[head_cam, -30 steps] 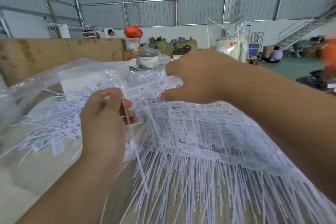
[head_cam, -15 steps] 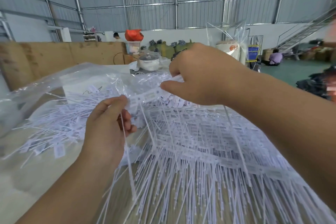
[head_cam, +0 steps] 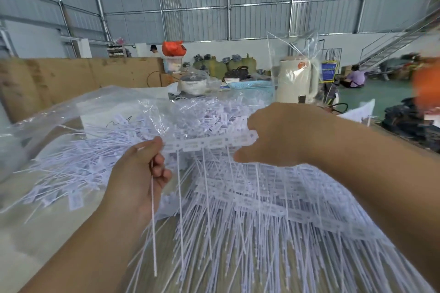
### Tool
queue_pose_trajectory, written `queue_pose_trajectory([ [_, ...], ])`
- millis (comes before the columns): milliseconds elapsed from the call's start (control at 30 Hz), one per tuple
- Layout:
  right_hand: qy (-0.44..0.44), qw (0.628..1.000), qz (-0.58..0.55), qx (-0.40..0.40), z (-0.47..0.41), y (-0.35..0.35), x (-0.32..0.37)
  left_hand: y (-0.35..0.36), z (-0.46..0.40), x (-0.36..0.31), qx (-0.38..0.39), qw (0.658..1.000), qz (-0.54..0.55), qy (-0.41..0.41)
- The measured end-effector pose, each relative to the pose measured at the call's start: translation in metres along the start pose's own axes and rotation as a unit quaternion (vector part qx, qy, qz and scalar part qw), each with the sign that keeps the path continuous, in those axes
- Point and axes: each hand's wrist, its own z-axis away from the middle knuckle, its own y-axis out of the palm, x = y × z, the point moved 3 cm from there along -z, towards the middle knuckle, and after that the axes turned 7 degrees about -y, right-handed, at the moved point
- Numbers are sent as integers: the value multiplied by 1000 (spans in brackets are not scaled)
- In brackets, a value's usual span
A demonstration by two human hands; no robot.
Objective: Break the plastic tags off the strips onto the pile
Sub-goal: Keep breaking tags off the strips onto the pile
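A: Since the earlier frame my left hand [head_cam: 138, 173] has risen to the strip [head_cam: 209, 143]'s left end; my right hand [head_cam: 276, 135] has lowered.

B: Grips?

A: Left pinches the end tag [head_cam: 153, 197], whose stem hangs toward me. Right is curled round the strip's right end.

B: Axis?

A: The strip runs left-right between both hands, stems pointing near. The pile [head_cam: 71, 164] lies left, closer to my left hand, so I judge the snap goes there.

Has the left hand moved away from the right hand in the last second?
Yes. The left hand has shifted left, away from the right hand, judged against the strip between them.
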Motion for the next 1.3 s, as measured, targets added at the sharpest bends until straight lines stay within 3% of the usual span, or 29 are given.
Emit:
queue_pose_trajectory([
  [267,-60,976,-194,-75,4,-27,-5,-3,-2,-2,8,1000,23,14],
  [600,-73,986,-153,10,6,-10,-6,-5,2,-5,-25,993,-52,108],
  [833,-61,993,-6,-103,18,2,-20,-13,0,-21,-42,988,-16,145],
  [967,-21,985,-62,-161,24,1,-25,-18,-2,-25,-59,988,-1,141],
  [1133,-64,950,-131,-276,30,-15,-22,-8,3,-14,-24,993,-13,114],
  [1300,-107,936,-117,-315,33,-36,-15,-1,6,-12,6,992,-34,117],
])
